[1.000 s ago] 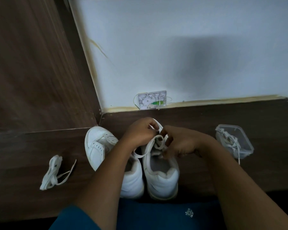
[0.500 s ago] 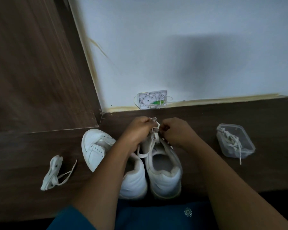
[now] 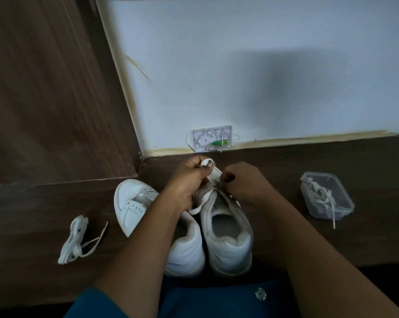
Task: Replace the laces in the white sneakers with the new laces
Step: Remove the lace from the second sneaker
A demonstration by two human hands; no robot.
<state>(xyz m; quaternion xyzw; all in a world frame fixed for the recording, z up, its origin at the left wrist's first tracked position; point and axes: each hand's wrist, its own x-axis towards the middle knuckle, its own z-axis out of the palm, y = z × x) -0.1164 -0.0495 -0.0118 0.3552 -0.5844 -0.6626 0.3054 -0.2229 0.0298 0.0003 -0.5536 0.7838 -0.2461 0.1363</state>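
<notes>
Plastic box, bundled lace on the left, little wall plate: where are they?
plastic box (image 3: 342,196), head view, bare right side.
bundled lace (image 3: 72,241), head view, middle of the bundle.
wall plate (image 3: 212,139), head view, its centre.

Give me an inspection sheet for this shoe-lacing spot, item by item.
Surface: dark wood top, dimly lit.
Job's things: unlaced sneaker beside worked sneaker; lace bundle lying left; clear tub of laces right.
Clutter: nothing seen.
Grippers: left hand pinches lace; right hand pinches it at the eyelets.
Cables: thin wire looping from wall box.
Surroundings: pale wall, wood panel left.
</notes>
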